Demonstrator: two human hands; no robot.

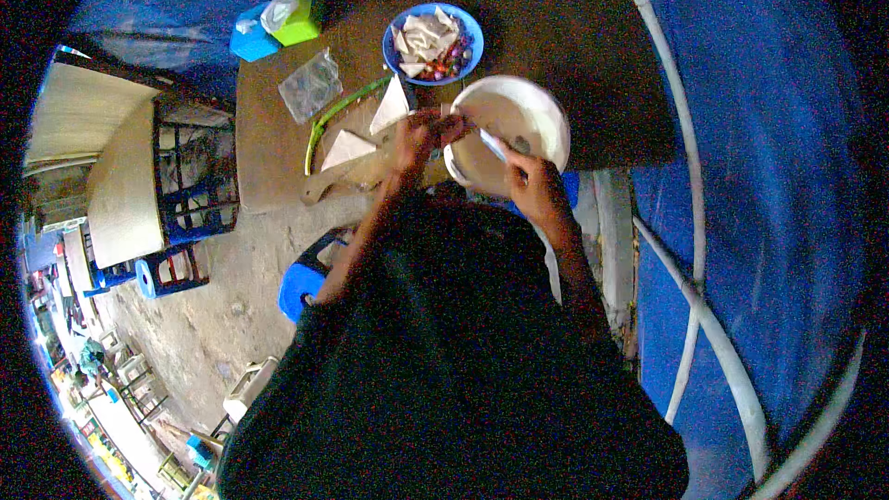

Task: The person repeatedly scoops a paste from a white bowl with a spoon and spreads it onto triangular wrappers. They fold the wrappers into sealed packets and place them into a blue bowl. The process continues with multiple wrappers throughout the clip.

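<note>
Over a white basin, my right hand is closed around a slim pale tool, which looks like a small knife. At the basin's left rim, my left hand has its fingers pinched together near the tool's tip. Whatever they hold is too small and dark to name. A few dark bits lie inside the basin. Left of my left hand, a cutting board carries two white folded triangles. A long green stalk lies along the board's far side.
Beyond my hands, a blue bowl holds white wrapper-like pieces, shallots and red bits. A clear plastic bag and a blue-and-green box sit farther left on the brown table. Blue stools stand nearby; a blue tarp hangs right.
</note>
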